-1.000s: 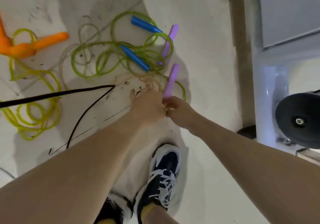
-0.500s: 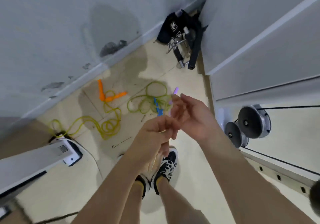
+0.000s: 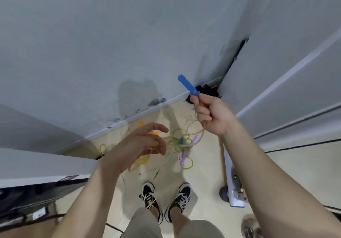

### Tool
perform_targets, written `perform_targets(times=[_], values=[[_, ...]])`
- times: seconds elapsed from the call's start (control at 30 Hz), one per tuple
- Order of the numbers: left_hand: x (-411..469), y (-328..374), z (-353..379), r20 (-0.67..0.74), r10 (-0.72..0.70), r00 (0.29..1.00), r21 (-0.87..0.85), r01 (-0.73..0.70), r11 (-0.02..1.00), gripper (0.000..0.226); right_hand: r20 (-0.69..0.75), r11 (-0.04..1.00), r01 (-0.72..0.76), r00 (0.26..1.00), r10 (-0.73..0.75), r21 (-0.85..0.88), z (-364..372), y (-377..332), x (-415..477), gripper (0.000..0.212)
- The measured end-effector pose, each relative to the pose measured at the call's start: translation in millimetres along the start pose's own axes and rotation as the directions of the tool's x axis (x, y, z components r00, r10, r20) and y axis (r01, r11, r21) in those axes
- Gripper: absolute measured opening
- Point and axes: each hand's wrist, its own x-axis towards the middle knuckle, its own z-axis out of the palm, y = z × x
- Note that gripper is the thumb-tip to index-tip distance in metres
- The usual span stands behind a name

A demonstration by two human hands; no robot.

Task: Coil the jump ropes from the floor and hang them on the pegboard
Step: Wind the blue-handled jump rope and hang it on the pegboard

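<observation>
Grey wall behind: right hand (image 3: 212, 116) grip tight around blue handle (image 3: 188, 85), left hand (image 3: 140, 145) grip loosely spread.

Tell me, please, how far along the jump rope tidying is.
Nothing looks finished: no coiled rope and no pegboard is in view. In hand: the right hand grips one blue handle raised, its rope trailing down to the tangle; the left hand is open. Left: the purple handles, orange handles and yellow-green rope lie on the floor, uncoiled.
</observation>
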Motion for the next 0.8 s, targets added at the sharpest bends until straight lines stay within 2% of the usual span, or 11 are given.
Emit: perform_targets(times=[0.07,0.1,0.17,0.27,0.4,0.5,0.57,0.6,0.7,0.77,0.8], values=[[-8,5,5,-0.107,-0.045,0.993,0.093,0.055,0.994,0.023,0.134,0.996,0.012,0.991,0.001,-0.093,26,0,-29,0.025],[-11,11,10,-0.114,-0.045,0.992,0.036,0.049,0.998,0.034,0.182,0.988,0.021,0.983,0.007,-0.151,37,3,-42,0.026],[-20,26,19,-0.082,0.030,0.996,-0.268,-0.052,0.962,0.054,0.252,0.955,0.043,0.967,0.034,-0.293,55,12,-64,0.028],[-38,48,20,-0.106,0.179,0.978,-0.642,-0.205,0.739,0.056,0.285,0.884,0.068,0.956,0.076,-0.462,68,31,-87,0.028],[-72,54,16,-0.163,0.249,0.955,-0.719,-0.288,0.633,0.046,0.347,0.897,0.076,0.933,0.090,-0.435,71,52,-111,0.023],[-101,55,9,-0.302,0.310,0.902,-0.774,-0.422,0.472,0.029,0.320,0.742,0.167,0.945,0.067,-0.649,73,73,-131,0.015],[-123,53,3,-0.383,0.327,0.864,-0.668,-0.503,0.548,0.021,0.212,0.612,0.202,0.976,-0.056,-0.765,73,92,-140,0.010],[-134,49,3,-0.417,0.346,0.841,-0.558,-0.537,0.632,0.019,0.136,0.620,0.190,0.982,-0.133,-0.761,72,102,-144,0.014],[-168,31,9,-0.445,0.418,0.792,-0.328,-0.578,0.747,0.018,-0.019,0.869,0.150,0.984,-0.179,-0.471,69,123,-162,0.021],[-189,22,16,-0.403,0.445,0.800,-0.286,-0.572,0.769,0.022,0.039,0.962,0.120,0.993,-0.114,-0.247,71,134,-178,0.024],[-198,20,20,-0.368,0.460,0.808,-0.273,-0.567,0.777,0.024,0.071,0.964,0.085,0.995,-0.069,-0.252,72,139,-187,0.030]])
